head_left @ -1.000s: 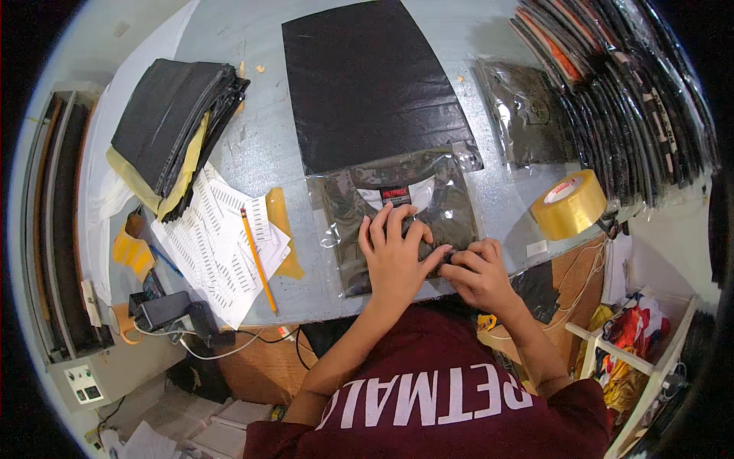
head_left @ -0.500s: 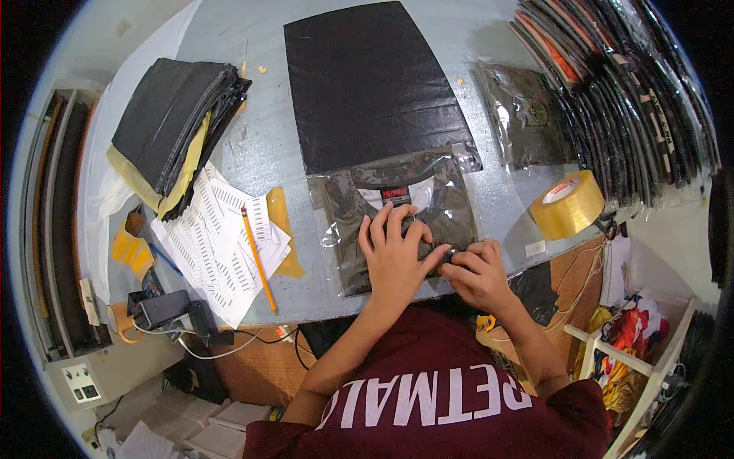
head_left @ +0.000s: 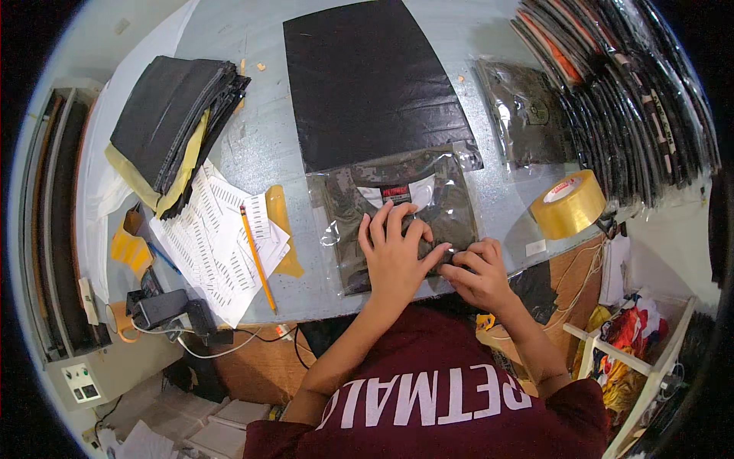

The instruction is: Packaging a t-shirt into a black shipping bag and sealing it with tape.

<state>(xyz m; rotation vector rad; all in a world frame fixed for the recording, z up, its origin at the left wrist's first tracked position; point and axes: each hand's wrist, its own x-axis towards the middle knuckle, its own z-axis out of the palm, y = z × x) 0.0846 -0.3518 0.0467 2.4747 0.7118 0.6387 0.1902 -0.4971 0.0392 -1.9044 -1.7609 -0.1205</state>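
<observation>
A folded camouflage-patterned shirt in a clear plastic bag (head_left: 451, 195) lies at the table's near edge, its white inner neck facing away from me. My left hand (head_left: 396, 252) rests on the bag with fingers spread, pressing its middle. Beside the left thumb, at the bag's lower right, my right hand (head_left: 483, 277) has its fingers curled and pinched together. A small dark, shiny bit shows at those fingertips, too small to name. Just beyond the shirt a flat black plastic sheet or bag (head_left: 371, 88) lies, its near edge meeting the clear bag.
A yellowish tape roll (head_left: 567, 205) stands at right, near one bagged garment (head_left: 527, 111) and a tall stack of bagged garments (head_left: 634, 115). At left are folded black bags (head_left: 172, 115), printed papers (head_left: 206, 245), a pencil (head_left: 258, 260) and a black device (head_left: 162, 309) with cables.
</observation>
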